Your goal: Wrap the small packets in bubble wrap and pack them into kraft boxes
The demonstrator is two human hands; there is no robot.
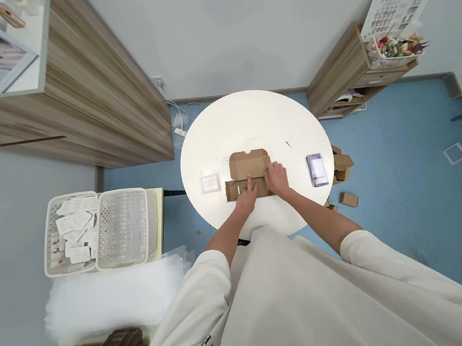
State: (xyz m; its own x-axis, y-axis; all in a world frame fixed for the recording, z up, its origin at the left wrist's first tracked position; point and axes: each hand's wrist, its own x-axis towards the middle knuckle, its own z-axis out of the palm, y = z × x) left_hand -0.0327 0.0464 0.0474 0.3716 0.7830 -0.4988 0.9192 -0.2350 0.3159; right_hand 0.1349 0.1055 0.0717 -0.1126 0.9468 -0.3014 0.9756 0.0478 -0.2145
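**Left hand point(247, 196) and right hand point(277, 178) at a part-folded cardboard mailer box point(250, 167)**

The brown box lies near the middle of the round white table point(243, 117), slightly toward the near edge. Its notched lid panel spreads out on the far side; its slotted base panel lies on the near side.

The left hand rests on the base panel with its fingers extended and somewhat apart, appearing to press rather than grasp. The right hand is curled in at the box's right end; whether its fingers pinch the cardboard there cannot be told.

The step in hand looks like folding, with the right end being worked while the left hand steadies the base. The next move seems to call for keeping that base flat and aligning the end flaps squarely with their creases, without buckling the thin board.

On the left of the table, well apart from the box, sits a clear packet point(210, 182); on the right, near the rim, a small stack of printed packs point(317, 170). More small brown boxes point(349, 200) lie on the floor beyond the table's right edge.
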